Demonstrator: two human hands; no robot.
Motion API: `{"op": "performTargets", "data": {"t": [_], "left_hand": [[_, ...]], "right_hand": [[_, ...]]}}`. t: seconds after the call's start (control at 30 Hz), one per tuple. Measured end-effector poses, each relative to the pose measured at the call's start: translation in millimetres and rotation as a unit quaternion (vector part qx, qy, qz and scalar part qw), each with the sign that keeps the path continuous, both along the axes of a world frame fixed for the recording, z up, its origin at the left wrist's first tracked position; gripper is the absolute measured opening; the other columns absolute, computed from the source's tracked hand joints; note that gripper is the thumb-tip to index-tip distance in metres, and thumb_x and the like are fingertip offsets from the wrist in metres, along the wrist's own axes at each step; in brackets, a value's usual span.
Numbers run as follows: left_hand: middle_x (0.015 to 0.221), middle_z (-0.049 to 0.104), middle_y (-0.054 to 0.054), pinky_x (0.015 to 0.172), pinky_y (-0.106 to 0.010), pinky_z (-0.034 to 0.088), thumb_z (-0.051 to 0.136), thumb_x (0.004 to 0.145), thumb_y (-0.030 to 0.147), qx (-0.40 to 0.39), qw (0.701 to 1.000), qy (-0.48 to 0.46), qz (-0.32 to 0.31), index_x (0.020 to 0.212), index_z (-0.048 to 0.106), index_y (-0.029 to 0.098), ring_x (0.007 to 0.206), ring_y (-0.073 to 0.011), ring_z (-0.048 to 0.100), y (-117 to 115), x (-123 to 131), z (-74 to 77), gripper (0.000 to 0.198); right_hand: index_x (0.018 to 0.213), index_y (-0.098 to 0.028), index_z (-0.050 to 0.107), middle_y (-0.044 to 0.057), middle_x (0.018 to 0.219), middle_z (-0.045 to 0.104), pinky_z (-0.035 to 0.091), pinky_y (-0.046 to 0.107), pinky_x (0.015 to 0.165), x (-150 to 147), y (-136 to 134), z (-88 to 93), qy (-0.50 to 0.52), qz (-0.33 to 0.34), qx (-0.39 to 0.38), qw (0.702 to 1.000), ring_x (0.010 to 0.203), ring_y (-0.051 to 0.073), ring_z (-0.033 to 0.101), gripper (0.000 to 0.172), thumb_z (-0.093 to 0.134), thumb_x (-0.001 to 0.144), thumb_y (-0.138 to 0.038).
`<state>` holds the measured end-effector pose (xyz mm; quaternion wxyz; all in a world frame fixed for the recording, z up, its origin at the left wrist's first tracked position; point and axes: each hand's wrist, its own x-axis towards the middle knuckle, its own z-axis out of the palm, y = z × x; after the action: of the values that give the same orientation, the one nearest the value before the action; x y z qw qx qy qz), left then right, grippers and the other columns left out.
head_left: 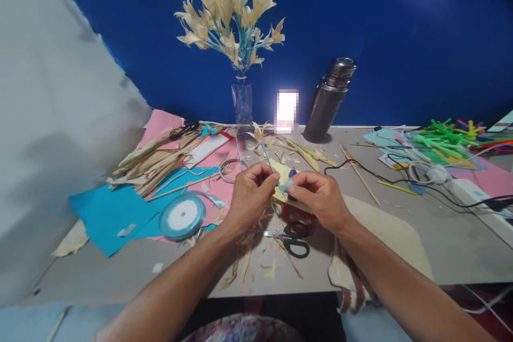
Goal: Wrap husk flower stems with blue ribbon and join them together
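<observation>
My left hand is closed in a pinch on the thin blue-wrapped stem of a dried-husk flower, whose pale petals point up and away from me. My right hand pinches a short light blue ribbon against the lower end of that stem. Beneath the hands lie black-handled scissors, a red ring-shaped object and a yellow sheet, partly covered by my fingers. A spool of light blue ribbon rests flat to the left of my left forearm.
A clear bottle holds husk flowers at the back, near a dark thermos. Dried husks and blue paper cover the left. Rightward are a black cable, green pipe cleaners and a power strip.
</observation>
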<state>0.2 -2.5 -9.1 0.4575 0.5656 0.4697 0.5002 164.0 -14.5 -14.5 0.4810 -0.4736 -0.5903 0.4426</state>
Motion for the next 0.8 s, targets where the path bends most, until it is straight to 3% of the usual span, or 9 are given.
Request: {"op": "performTargets", "data": {"t": [0.33, 0.53, 0.67, 0.8], "left_hand": [[0.054, 0.054, 0.004, 0.051, -0.021, 0.038, 0.068, 0.08, 0.029, -0.033, 0.998, -0.048, -0.002, 0.065, 0.058, 0.016, 0.049, -0.0086, 0.048, -0.3, -1.3, 7.2, 0.022], [0.056, 0.056, 0.004, 0.053, -0.021, 0.041, 0.072, 0.077, 0.031, -0.042, 0.992, -0.117, 0.0, 0.068, 0.057, 0.017, 0.052, -0.0088, 0.052, -0.2, -1.0, 5.7, 0.022], [0.057, 0.057, 0.004, 0.048, -0.019, 0.037, 0.079, 0.071, 0.036, -0.088, 0.974, -0.206, -0.036, 0.072, 0.055, 0.018, 0.049, -0.008, 0.051, 1.9, -1.7, 3.8, 0.03], [0.054, 0.052, 0.006, 0.04, -0.017, 0.026, 0.081, 0.069, 0.038, -0.125, 0.963, -0.23, -0.068, 0.073, 0.053, 0.019, 0.043, -0.0059, 0.043, 3.4, -2.7, 1.6, 0.034]], "right_hand": [[0.074, -0.018, 0.069, 0.001, 0.069, 0.065, 0.044, 0.025, 0.056, 4.1, 1.1, -2.4, 0.027, -0.035, 0.035, 0.998, 0.06, 0.013, 0.054, 0.018, 0.073, 0.078, -0.035], [0.077, -0.016, 0.069, 0.002, 0.065, 0.065, 0.027, 0.02, 0.041, 10.0, 12.5, -6.4, 0.164, -0.056, -0.055, 0.983, 0.045, 0.007, 0.038, 0.033, 0.071, 0.08, -0.049], [0.086, -0.014, 0.072, 0.005, 0.07, 0.067, 0.024, 0.019, 0.038, 7.4, 11.7, -8.4, 0.142, 0.015, -0.135, 0.98, 0.046, 0.008, 0.043, 0.048, 0.065, 0.08, -0.062], [0.083, -0.016, 0.07, 0.005, 0.076, 0.066, 0.023, 0.02, 0.04, 1.4, 6.3, -8.2, 0.169, 0.122, -0.159, 0.965, 0.05, 0.009, 0.046, 0.047, 0.066, 0.079, -0.063]]}}
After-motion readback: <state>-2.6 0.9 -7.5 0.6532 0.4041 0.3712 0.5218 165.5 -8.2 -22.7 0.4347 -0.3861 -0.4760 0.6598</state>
